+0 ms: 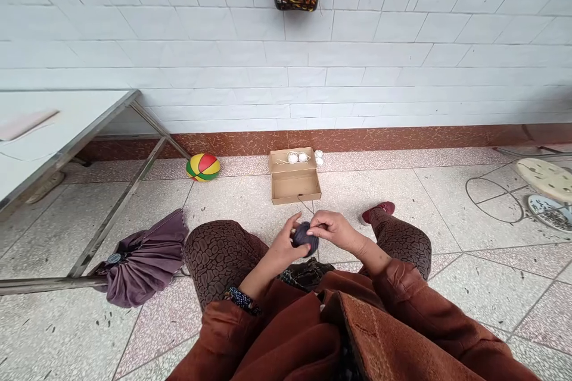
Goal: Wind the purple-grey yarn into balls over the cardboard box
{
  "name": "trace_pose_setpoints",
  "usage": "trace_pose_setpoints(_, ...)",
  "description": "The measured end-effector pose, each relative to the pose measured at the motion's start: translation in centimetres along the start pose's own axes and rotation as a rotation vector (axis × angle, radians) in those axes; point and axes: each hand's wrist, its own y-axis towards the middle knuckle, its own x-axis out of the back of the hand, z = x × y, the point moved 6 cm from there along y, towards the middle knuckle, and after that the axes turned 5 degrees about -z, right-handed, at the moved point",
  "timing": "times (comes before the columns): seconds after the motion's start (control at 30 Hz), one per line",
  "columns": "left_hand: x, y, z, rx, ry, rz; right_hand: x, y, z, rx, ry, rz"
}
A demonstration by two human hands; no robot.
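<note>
My left grip cups dark yarn ball; right grip pinches strand. Best keep strand lightly taut, unsnagged on box edge.

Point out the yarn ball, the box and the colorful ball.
Yarn ball (302, 238): head view, middle of its dark windings.
Box (290, 185): head view, bare floor.
Colorful ball (203, 167): head view, middle of its side.

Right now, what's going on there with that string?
A person is handling a dark ball, probably yarn: the left hand holds it while the right hand seems to pinch a thin strand. That strand runs to an open cardboard box on the floor. Two white balls lie in the box's far half.
</note>
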Motion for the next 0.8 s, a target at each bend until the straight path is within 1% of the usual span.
trace_pose_setpoints(0.07,-1.4,-0.7,-0.3,0.002,-0.143,0.199,0.0,0.4,-0.8,-0.030,0.012,-0.015)
trace_pose_setpoints(0.1,-1.8,-1.0,-0.6,-0.003,-0.238,0.270,-0.1,0.4,-1.2,-0.052,0.026,-0.031)
trace_pose_setpoints(0.13,-2.1,-1.3,-0.9,-0.008,-0.338,0.313,-0.2,0.2,-1.6,-0.074,0.039,-0.053)
trace_pose_setpoints(0.17,-2.1,-1.5,-1.1,-0.006,-0.432,0.328,-0.4,-0.2,-2.0,-0.095,0.044,-0.083)
trace_pose_setpoints(0.2,-2.0,-1.6,-1.2,0.003,-0.514,0.314,-0.6,-0.6,-2.4,-0.114,0.039,-0.114)
trace_pose_setpoints(0.27,-1.3,-1.2,-1.3,0.027,-0.618,0.224,-1.2,-1.8,-3.0,-0.146,0.007,-0.151)
trace_pose_setpoints(0.3,-0.9,-0.8,-1.2,0.040,-0.638,0.168,-1.6,-2.3,-3.2,-0.158,-0.015,-0.147)
trace_pose_setpoints(0.33,-0.5,-0.3,-1.1,0.051,-0.641,0.111,-2.0,-2.8,-3.3,-0.164,-0.038,-0.132)
trace_pose_setpoints(0.4,0.4,0.9,-0.6,0.058,-0.585,-0.004,-2.9,-3.5,-3.0,-0.150,-0.075,-0.058)
trace_pose_setpoints(0.47,1.4,2.1,-0.2,0.028,-0.457,-0.131,-3.4,-3.8,-2.1,-0.103,-0.091,0.031)
trace_pose_setpoints(0.53,2.2,2.9,-0.1,-0.029,-0.207,-0.238,-3.3,-3.5,-0.8,-0.058,-0.090,0.079)
trace_pose_setpoints(0.57,2.3,3.2,-0.1,-0.060,-0.084,-0.262,-2.9,-3.2,-0.2,-0.043,-0.091,0.075)
trace_pose_setpoints(0.6,2.4,3.4,-0.1,-0.087,0.019,-0.260,-2.4,-2.6,0.4,-0.033,-0.097,0.056)
trace_pose_setpoints(0.63,2.3,3.6,-0.2,-0.106,0.090,-0.231,-1.7,-1.9,0.8,-0.027,-0.109,0.032)
trace_pose_setpoints(0.7,1.8,3.7,-0.2,-0.108,0.108,-0.101,-0.4,-0.4,1.1,-0.020,-0.146,-0.017)
trace_pose_setpoints(0.73,1.4,3.7,-0.2,-0.094,0.061,-0.011,0.3,0.4,1.0,-0.019,-0.160,-0.046)
trace_pose_setpoints(0.8,0.5,3.5,-0.5,-0.057,-0.110,0.175,1.5,1.7,0.2,-0.032,-0.160,-0.117)
